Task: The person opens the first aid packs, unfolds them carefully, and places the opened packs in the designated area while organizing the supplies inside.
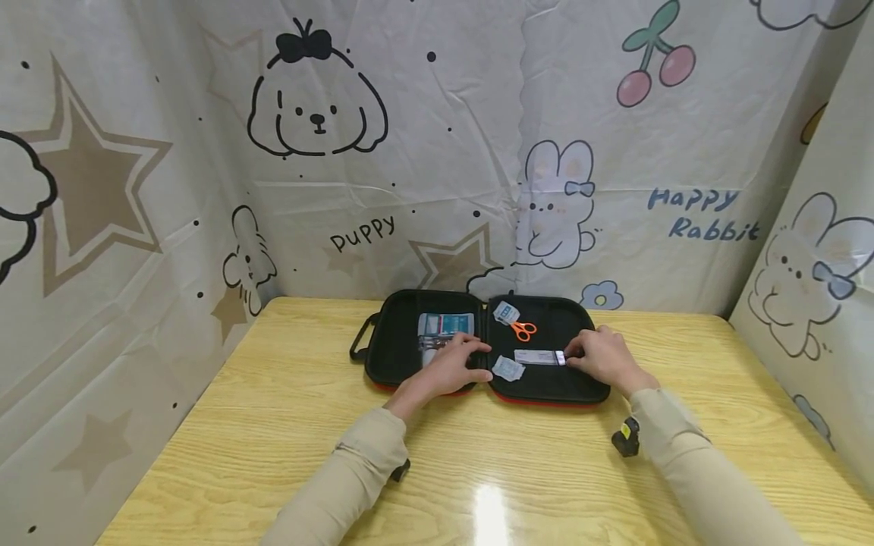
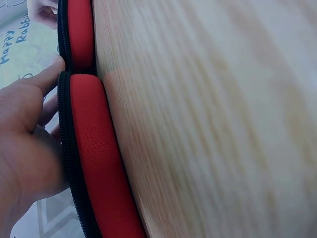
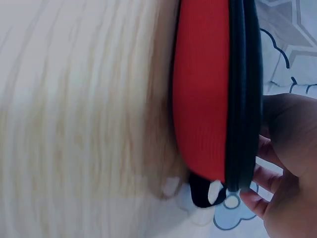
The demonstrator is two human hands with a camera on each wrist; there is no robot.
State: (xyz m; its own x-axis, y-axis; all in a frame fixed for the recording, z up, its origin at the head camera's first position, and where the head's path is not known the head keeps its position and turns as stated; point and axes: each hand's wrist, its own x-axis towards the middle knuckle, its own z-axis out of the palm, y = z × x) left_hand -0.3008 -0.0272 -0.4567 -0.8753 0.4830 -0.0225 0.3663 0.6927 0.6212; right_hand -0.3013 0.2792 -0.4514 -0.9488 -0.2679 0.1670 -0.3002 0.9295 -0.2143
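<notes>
A black-lined case [image 1: 546,390] with a red outside [image 2: 91,124] lies open flat on the table. My left hand [image 1: 454,360] reaches over its left half, fingers extended toward the middle fold, above a clear pouch with blue-and-white packets [image 1: 447,324]. In the right half, my right hand [image 1: 604,355] has curled fingers at the right end of a narrow white packet [image 1: 536,356] and appears to pinch it. Orange-handled scissors [image 1: 524,331] and two small crumpled packets, one upper [image 1: 506,312] and one lower [image 1: 508,368], lie nearby. The case wall hides the right fingertips in the right wrist view.
The case's black carry handle [image 1: 360,339] sticks out on the left. The wood-grain table [image 1: 519,470] extends in front and to both sides. A printed cloth [image 1: 437,167] hangs behind the table, with more cloth at the sides.
</notes>
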